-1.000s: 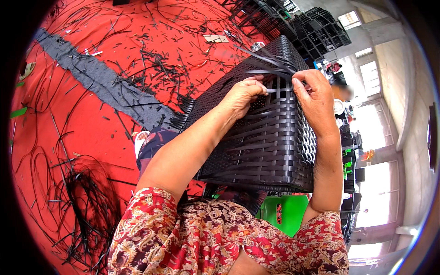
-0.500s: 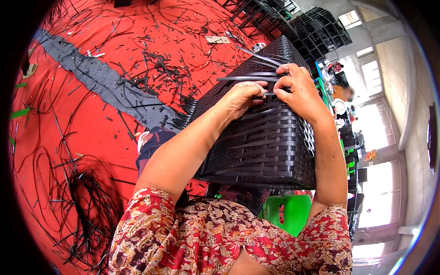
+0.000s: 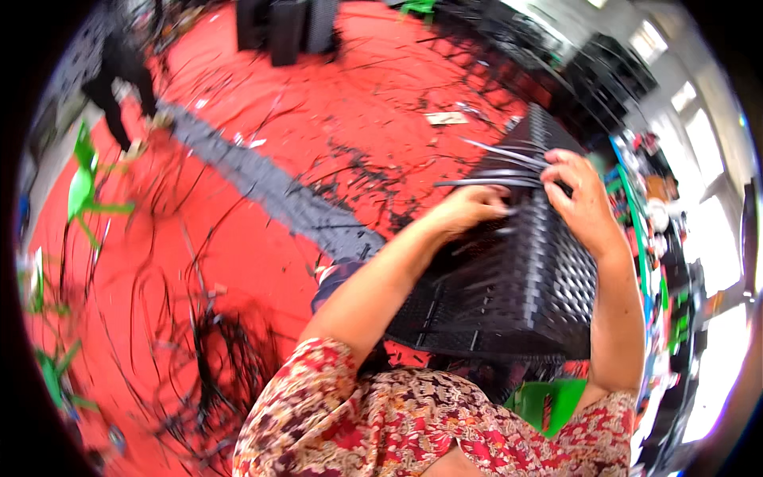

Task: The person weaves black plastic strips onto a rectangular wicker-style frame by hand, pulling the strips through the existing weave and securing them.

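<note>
A large black woven plastic piece (image 3: 528,278), shaped like a box, leans in front of me with its ridge between my hands. Several loose, flat black strips (image 3: 485,182) stick out leftward from its upper part. My left hand (image 3: 473,208) is closed in a pinch at the weave just below those strips; motion blur hides what lies between its fingertips. On the right side of the ridge, my right hand (image 3: 579,195) curls its fingers over the strip ends, thumb bent inward.
Red sheeting (image 3: 238,278) covers the floor, crossed by a grey band (image 3: 278,195) and littered with strip offcuts. A tangle of black strips (image 3: 226,366) lies at lower left. Green chairs (image 3: 83,191) stand at far left near a person (image 3: 119,71). A green seat (image 3: 550,404) shows below the woven piece.
My view has swung left, so the woven piece and both hands sit further right and lower. The person and green chairs have come into view. Both hands stay at the strips.
</note>
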{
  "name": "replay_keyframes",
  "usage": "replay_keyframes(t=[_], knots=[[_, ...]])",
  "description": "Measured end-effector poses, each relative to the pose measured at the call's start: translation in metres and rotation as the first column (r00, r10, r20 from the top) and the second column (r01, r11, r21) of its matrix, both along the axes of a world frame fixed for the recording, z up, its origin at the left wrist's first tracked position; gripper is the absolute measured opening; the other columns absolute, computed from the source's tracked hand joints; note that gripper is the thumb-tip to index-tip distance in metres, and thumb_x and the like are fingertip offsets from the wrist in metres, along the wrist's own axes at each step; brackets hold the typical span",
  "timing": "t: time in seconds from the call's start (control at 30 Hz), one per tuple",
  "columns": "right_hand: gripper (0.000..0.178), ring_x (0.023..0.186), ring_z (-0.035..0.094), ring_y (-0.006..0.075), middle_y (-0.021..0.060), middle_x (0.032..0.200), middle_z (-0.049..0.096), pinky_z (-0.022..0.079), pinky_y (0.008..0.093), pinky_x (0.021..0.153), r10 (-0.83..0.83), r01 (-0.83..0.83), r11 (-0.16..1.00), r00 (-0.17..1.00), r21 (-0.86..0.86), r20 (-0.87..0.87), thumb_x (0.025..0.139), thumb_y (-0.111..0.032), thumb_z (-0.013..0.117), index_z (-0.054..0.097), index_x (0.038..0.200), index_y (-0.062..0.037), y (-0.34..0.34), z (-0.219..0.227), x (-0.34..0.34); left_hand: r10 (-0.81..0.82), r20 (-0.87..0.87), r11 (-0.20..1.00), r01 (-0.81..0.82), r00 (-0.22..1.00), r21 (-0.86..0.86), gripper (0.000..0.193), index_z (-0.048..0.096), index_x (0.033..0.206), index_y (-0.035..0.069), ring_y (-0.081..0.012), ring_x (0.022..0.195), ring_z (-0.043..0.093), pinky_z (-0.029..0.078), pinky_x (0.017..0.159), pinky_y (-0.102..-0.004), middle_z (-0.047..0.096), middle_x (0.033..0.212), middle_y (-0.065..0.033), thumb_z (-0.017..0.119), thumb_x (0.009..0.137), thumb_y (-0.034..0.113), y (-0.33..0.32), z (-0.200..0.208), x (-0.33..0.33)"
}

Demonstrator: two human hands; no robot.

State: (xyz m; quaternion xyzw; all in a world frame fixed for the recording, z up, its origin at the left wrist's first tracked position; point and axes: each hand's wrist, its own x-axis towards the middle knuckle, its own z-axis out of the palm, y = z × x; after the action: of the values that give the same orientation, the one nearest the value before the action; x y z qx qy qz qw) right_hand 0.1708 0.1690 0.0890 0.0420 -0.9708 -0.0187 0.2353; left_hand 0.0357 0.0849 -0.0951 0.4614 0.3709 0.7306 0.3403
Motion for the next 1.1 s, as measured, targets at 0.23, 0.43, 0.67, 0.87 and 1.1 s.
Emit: replay_keyframes(t=[0.23,0.43,0.67,0.87,1.1], knots=[[0.008,0.085,0.059,0.0131,0.0042,0.093,0.064,0.045,0.0261,0.079,-0.178,0.076,0.904,0.962,-0.420,-0.209,0.086,-0.008,0.059,0.062,0.088,-0.0002,0.044,0.052,0.119,0.106,-0.396,0.844,-0.293,0.912,-0.450,0.018,0.061,0.093,-0.004,-0.0130,0.071,0.057,0.046,0.061,-0.0315,0.063,0.078,-0.0073,0.060,0.081,0.010,-0.101,-0.048,-0.035],[0.011,0.078,0.055,0.0076,0.0011,0.083,0.061,0.046,0.0250,0.072,-0.332,0.232,0.756,0.942,-0.612,-0.053,0.088,-0.010,0.059,0.062,0.090,0.0003,0.058,0.000,0.154,-0.097,-0.556,0.669,-0.359,0.826,-0.650,0.017,0.066,0.089,0.000,-0.0146,0.069,0.062,0.049,0.064,-0.0303,0.065,0.071,-0.0102,0.063,0.077,0.012,-0.128,-0.090,-0.060],[0.021,0.094,0.060,0.0302,0.0160,0.099,0.061,0.047,0.0351,0.086,-0.154,0.101,0.904,0.984,-0.415,-0.095,0.085,-0.010,0.056,0.059,0.102,0.0019,0.061,-0.059,0.120,0.232,-0.687,0.819,-0.519,0.689,-0.244,0.025,0.062,0.108,0.002,-0.0160,0.084,0.061,0.048,0.076,-0.0275,0.063,0.094,-0.0090,0.061,0.085,0.014,-0.089,0.016,-0.017],[0.036,0.108,0.052,0.0328,0.0159,0.112,0.056,0.042,0.0419,0.092,-0.133,0.107,0.981,0.978,-0.163,-0.161,0.085,-0.020,0.059,0.056,0.116,-0.0025,0.049,-0.079,0.081,0.378,-0.915,0.821,-0.508,0.144,0.260,0.035,0.060,0.113,0.002,-0.0341,0.116,0.050,0.039,0.100,-0.0409,0.054,0.121,-0.0200,0.059,0.085,0.023,-0.024,0.074,0.017],[0.032,0.100,0.049,0.0311,0.0130,0.105,0.054,0.039,0.0401,0.089,-0.128,0.115,0.980,0.989,-0.161,-0.071,0.083,-0.017,0.061,0.059,0.112,-0.0033,0.027,-0.067,0.096,0.496,-0.797,0.820,-0.487,0.344,0.300,0.030,0.064,0.097,-0.002,-0.0346,0.096,0.059,0.047,0.085,-0.0401,0.063,0.098,-0.0171,0.067,0.078,0.020,-0.022,0.070,0.037]])
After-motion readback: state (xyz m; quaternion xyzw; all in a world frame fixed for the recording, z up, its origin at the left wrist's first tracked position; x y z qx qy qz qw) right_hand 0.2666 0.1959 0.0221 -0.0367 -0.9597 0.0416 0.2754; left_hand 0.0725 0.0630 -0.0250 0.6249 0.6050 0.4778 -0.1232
